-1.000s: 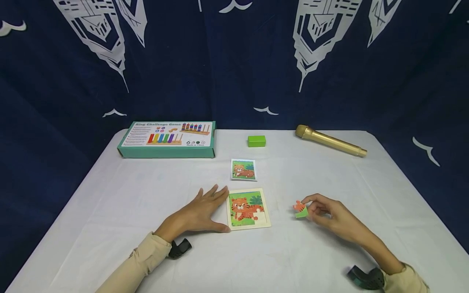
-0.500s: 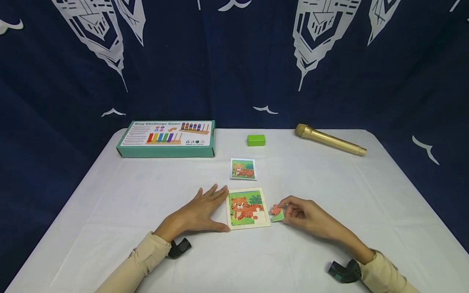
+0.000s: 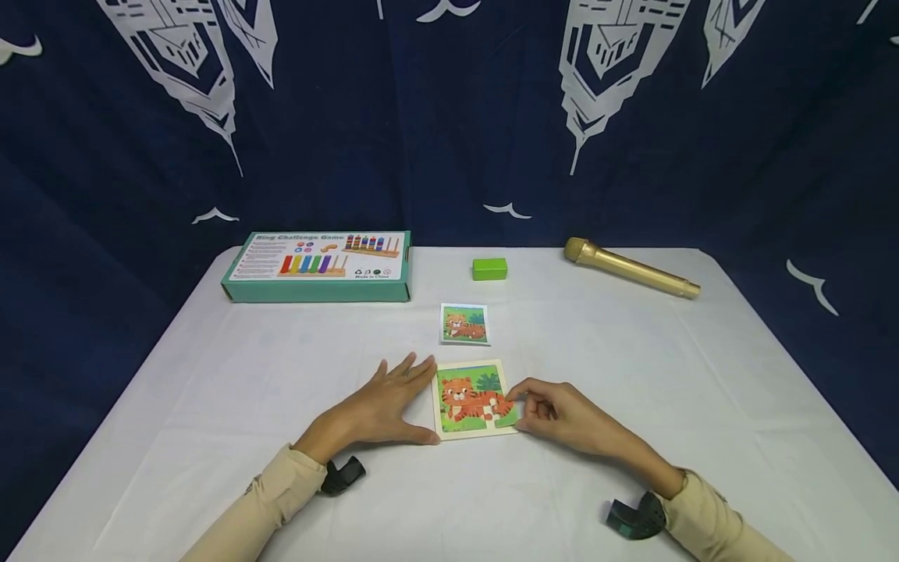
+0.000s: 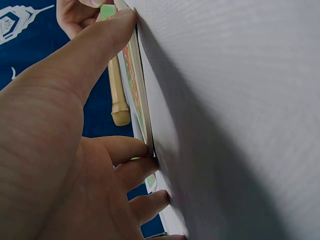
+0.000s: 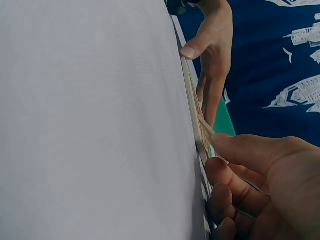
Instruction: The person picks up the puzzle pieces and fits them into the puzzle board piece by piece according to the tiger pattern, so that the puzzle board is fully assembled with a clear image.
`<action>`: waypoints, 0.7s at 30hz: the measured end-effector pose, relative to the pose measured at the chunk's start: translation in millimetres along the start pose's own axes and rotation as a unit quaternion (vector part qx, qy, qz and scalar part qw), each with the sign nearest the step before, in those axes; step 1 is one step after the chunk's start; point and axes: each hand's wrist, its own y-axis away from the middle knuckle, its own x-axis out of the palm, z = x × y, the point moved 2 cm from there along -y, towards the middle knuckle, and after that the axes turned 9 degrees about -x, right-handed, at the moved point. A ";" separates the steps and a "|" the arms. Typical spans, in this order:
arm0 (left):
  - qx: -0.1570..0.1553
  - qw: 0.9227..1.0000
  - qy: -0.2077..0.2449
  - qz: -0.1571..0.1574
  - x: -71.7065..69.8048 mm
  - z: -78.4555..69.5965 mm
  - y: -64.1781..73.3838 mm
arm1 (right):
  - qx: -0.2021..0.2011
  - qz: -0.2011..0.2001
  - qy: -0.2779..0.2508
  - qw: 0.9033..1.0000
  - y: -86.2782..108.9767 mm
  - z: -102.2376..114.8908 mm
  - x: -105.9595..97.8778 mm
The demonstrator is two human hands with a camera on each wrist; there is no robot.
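Note:
A square tiger jigsaw puzzle [image 3: 463, 417] in a pale wooden frame lies on the white table. My left hand [image 3: 389, 406] is spread, its thumb and fingertips touching the frame's left edge. Between thumb and fingers my right hand [image 3: 572, 417] pinches a puzzle piece [image 3: 507, 420] with orange stripes and green. The piece is over the lower right gap of the puzzle, tilted against the board in the right wrist view. Its far corner is partly hidden by my fingers. Just behind the puzzle lies a small card [image 3: 465, 325] with the same tiger picture.
At the back left is a green game box [image 3: 319, 291]. A bright green block [image 3: 489, 269] sits at the back middle, and a gold microphone [image 3: 632, 270] lies at the back right. A dark blue patterned cloth [image 3: 393, 140] hangs behind the table.
My right hand has moved left with the puzzle piece, from the table right of the board to over its lower right gap. The left hand has stayed at the frame.

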 end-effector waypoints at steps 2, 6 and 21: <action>-0.001 1.000 0.001 0.000 0.5 0.5 0.0 | -0.002 0.002 0.001 1.000 -1.1 0.5 1.1; 0.000 1.000 -0.002 0.001 0.2 0.8 0.6 | -0.004 0.003 0.014 1.000 -2.9 3.2 2.5; 0.004 1.000 -0.007 -0.001 0.0 0.3 0.8 | -0.009 -0.001 0.072 0.997 -5.6 7.4 6.8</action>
